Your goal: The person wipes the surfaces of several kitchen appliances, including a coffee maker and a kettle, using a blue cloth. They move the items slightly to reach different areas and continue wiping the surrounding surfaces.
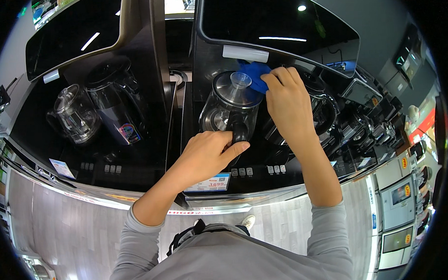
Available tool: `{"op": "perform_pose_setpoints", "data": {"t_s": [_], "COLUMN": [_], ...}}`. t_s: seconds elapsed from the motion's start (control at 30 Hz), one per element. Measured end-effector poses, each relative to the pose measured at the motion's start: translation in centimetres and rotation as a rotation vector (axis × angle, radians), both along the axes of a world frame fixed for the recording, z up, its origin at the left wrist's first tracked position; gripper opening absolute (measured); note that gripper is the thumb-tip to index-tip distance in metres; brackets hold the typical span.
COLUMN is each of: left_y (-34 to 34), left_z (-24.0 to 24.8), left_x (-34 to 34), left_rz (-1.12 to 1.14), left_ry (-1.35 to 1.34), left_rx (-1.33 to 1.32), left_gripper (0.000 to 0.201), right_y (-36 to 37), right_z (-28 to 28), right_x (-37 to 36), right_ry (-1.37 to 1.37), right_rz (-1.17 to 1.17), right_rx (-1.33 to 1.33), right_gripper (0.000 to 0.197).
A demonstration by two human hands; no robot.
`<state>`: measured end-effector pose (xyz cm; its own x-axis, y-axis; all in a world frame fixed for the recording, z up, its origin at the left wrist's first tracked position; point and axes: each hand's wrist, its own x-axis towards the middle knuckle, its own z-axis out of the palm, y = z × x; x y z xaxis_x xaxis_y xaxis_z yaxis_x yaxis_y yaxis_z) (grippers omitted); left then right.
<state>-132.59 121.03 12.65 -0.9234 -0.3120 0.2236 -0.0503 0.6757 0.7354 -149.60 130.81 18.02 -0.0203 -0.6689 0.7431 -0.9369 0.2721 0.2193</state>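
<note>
A glass kettle (235, 97) with a steel lid and a round see-through knob stands on the black counter in front of me. My left hand (208, 149) is closed on its black handle (240, 131) at the near side. In the fingers of my right hand (288, 100) is a blue cloth (254, 75), bunched up against the far right edge of the lid. Part of the cloth is hidden behind the lid and knob. Another glass kettle (324, 112) stands just right of my right hand, partly covered by it.
To the left are a glass teapot (77, 115) and a tall dark jug (116, 102). Dark glossy panels (279, 19) rise behind the counter. A price card (208, 183) lies at the counter's front edge. Several more kettles (357, 128) line the right side.
</note>
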Motion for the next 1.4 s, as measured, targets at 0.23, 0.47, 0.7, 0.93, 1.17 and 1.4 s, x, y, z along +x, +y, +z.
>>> {"op": "perform_pose_setpoints", "data": {"t_s": [0.23,0.47,0.7,0.93,1.17,1.4], "left_y": [-0.2,-0.1,-0.8,-0.6,-0.1,-0.3], "left_z": [-0.5,0.0,-3.2,-1.9,-0.6,-1.8], "left_x": [-0.1,-0.1,-0.5,-0.3,-0.3,-0.1], "left_rz": [-0.003,0.021,0.014,0.023,0.018,0.046], "left_ry": [0.0,0.032,0.307,0.203,0.053,0.196], "left_rx": [-0.047,-0.08,-0.167,-0.138,-0.041,-0.046], "left_gripper": [0.036,0.044,0.025,0.02,0.027,0.029], "right_y": [3.0,2.8,1.3,-3.9,-9.3,-9.3], "right_z": [0.4,-0.5,0.1,0.1,-0.3,-1.0], "right_x": [3.6,6.6,8.4,6.7,5.1,5.9], "right_ry": [-0.048,-0.057,-0.121,0.01,0.13,0.172], "right_rz": [-0.035,0.136,0.352,0.286,0.179,0.15], "right_rx": [0.031,0.124,0.21,0.13,0.087,0.259], "right_gripper": [0.02,0.034,0.036,0.026,0.02,0.021]}}
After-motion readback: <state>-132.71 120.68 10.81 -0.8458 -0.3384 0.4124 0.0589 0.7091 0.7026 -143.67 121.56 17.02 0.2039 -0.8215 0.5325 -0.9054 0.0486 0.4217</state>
